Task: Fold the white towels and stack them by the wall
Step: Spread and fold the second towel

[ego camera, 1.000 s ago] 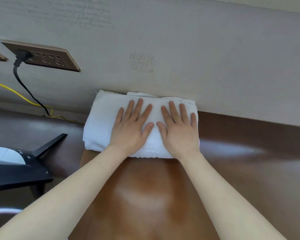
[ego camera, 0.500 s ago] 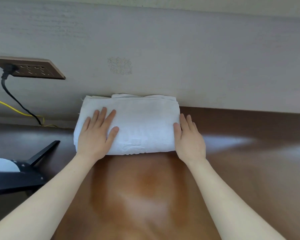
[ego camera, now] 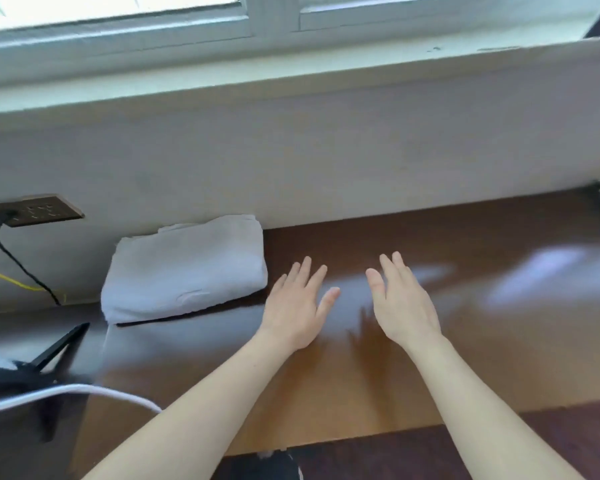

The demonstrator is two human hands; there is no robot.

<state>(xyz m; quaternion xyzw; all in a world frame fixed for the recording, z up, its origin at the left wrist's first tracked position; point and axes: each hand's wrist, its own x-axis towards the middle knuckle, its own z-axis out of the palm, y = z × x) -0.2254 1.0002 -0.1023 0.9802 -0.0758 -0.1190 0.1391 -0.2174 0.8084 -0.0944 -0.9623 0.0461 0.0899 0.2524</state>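
Folded towel stack, soft white terry, pillow-shaped, sits far left against the wall, long axis L-R along it. Left hand is nearer, just right of its edge, not touching; right hand further right. Both have fingers straight, holding nothing, over the glossy brown table.

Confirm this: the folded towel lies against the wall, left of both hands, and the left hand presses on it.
Wrong on the hand. The head view shows the left hand off the towel, open over the table beside it. The rest holds.
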